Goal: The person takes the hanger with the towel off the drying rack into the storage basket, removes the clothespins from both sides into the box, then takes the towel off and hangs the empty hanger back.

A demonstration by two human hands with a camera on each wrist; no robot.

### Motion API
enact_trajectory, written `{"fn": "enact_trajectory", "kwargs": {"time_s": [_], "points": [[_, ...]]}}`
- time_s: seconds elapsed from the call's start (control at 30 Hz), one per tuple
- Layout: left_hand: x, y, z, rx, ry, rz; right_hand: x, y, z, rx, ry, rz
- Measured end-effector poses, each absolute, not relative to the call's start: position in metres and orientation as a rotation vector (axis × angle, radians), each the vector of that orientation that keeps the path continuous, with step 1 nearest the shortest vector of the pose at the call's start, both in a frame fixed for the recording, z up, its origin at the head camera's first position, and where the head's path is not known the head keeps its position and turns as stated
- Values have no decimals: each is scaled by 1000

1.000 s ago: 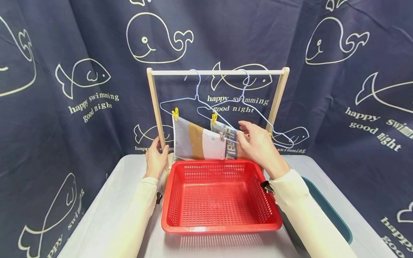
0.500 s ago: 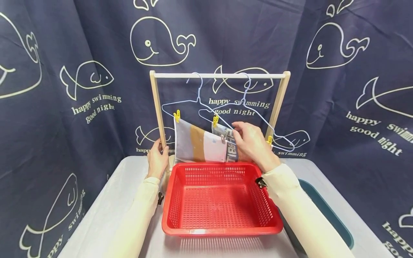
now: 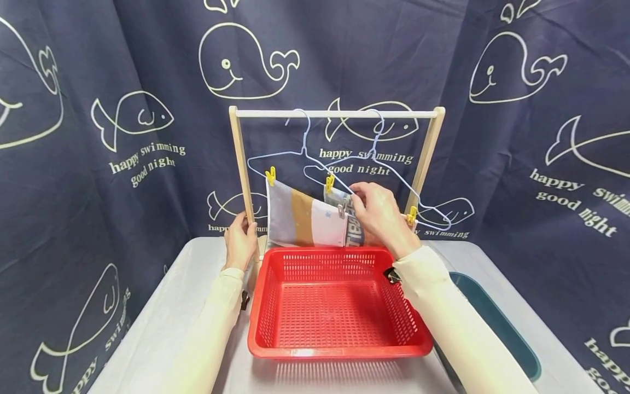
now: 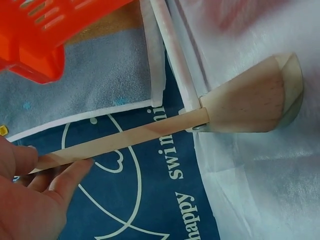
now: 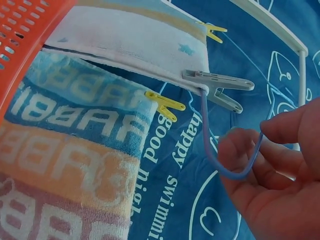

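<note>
My left hand (image 3: pixel 240 241) grips the left wooden post (image 4: pixel 125 142) of a small drying rack, thumb on one side and fingers on the other. At the right end of the front blue hanger (image 5: pixel 206 135), my right hand (image 3: pixel 381 216) pinches the curved wire between thumb and fingers. From this hanger hangs a towel (image 3: pixel 281 213) in grey, brown and white, held by a yellow clothespin (image 3: pixel 270 175) and a grey clothespin (image 5: pixel 220 82). Behind it, a towel with lettering (image 5: pixel 75 150) hangs from the second hanger (image 3: pixel 396 169), partly hidden by my right hand.
A red perforated basket (image 3: pixel 339 353) stands on the white table (image 3: pixel 147 339) right in front of the rack. A dark teal tray (image 3: pixel 512 334) lies at the right, partly under my right forearm. The rack's white top bar (image 3: pixel 334 114) carries both hangers.
My right hand has moved a little left, with the front hanger's end, uncovering the yellow clothespin at the right of the rear hanger. The left hand keeps its grip on the post.
</note>
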State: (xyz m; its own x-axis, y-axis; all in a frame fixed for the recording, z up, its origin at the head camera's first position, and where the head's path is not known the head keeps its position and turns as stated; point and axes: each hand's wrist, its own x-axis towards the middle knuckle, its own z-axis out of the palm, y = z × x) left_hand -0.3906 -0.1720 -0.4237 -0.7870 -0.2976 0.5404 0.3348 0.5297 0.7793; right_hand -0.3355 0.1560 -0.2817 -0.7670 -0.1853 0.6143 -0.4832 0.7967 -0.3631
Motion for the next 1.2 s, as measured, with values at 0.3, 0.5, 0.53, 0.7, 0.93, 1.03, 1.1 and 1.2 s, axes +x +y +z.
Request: {"fn": "enact_trajectory", "kwargs": {"time_s": [0.3, 0.5, 0.53, 0.7, 0.93, 1.03, 1.1, 1.2], "points": [[-389, -172, -423, -19, -2140, -1279, -337, 152, -282, 501, -2385, 669], [-388, -173, -423, -22, -2148, -1285, -337, 151, -281, 501, -2359, 679], [-388, -174, -423, -21, -2148, -1288, -337, 150, -281, 500, -2353, 685], [-388, -172, -422, -19, -2150, -1288, -336, 150, -282, 461, -2340, 737], [-388, -172, -422, -21, -2160, -1299, -336, 149, -283, 401, -2355, 803], [-389, -172, -424, -19, -2162, -1296, -336, 148, -283, 396, -2348, 810], [-389, -173, -424, -21, -2161, -1293, -335, 148, -283, 398, -2332, 812], [-390, -173, -424, -30, -2153, -1297, -335, 148, -282, 402, -2309, 803]]}}
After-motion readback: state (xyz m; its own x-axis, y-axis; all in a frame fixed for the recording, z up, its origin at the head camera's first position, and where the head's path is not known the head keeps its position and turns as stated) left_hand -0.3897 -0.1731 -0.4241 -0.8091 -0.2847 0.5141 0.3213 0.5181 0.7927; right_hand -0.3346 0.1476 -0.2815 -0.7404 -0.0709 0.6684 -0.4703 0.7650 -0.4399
